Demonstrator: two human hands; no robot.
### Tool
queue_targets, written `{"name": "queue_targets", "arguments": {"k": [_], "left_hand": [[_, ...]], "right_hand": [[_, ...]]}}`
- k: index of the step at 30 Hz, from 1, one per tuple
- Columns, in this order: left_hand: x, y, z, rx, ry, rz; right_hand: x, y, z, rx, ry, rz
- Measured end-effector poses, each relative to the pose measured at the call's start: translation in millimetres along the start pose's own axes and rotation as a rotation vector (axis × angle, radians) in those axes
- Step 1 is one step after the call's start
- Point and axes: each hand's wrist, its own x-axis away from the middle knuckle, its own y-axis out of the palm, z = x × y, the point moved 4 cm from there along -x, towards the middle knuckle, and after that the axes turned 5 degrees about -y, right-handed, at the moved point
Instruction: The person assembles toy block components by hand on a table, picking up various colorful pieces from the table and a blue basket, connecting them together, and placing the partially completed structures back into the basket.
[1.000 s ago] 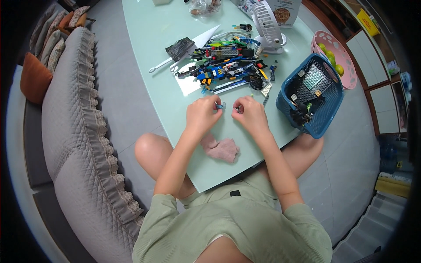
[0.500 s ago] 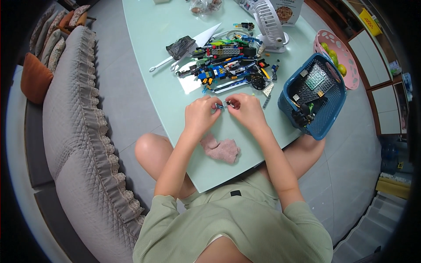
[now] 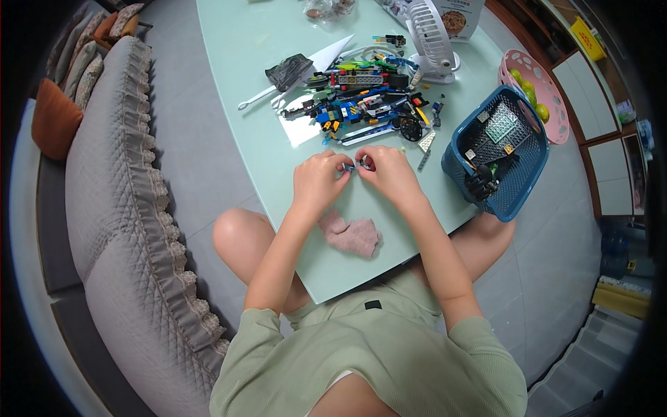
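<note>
My left hand (image 3: 320, 179) and my right hand (image 3: 389, 175) meet above the near part of the pale green glass table (image 3: 278, 191). Fingertips of the left are pinched on a small blue-grey building brick piece (image 3: 348, 167). Between the right fingertips sits a small dark brick piece (image 3: 365, 164), partly covered by the fingers. The two pieces are very close; whether they touch I cannot tell. Just beyond my hands lies a heap of building bricks (image 3: 361, 111) in many colours, with a black wheel (image 3: 410, 128). A crumpled pink cloth (image 3: 353, 238) rests between my forearms.
On the right stands a blue basket (image 3: 455, 165) holding brick parts, with a pink fruit bowl (image 3: 560, 124) behind it. A white fan (image 3: 432, 42) is at the back. A black packet (image 3: 288, 71) lies left of the heap. A quilted sofa (image 3: 114, 208) runs along the left.
My right fingers have shifted slightly, turning the dark piece and bringing it a little closer to the left hand's piece. The view has moved slightly; the rest stays put.
</note>
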Motion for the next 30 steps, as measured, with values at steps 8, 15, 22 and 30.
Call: {"name": "queue_targets", "arguments": {"k": [8, 15, 22, 30], "left_hand": [[6, -10, 2, 0.004, -0.041, 0.02], [8, -31, 29, 0.092, -0.08, 0.005], [-5, -52, 77, 0.17, 0.033, 0.069], [-35, -44, 156, 0.274, 0.248, 0.054]], "right_hand": [[7, -3, 0, -0.035, -0.013, 0.043], [24, -21, -7, -0.161, 0.035, 0.066], [53, -85, -46, -0.234, 0.005, 0.151], [86, -160, -48, -0.296, 0.05, 0.328]]}}
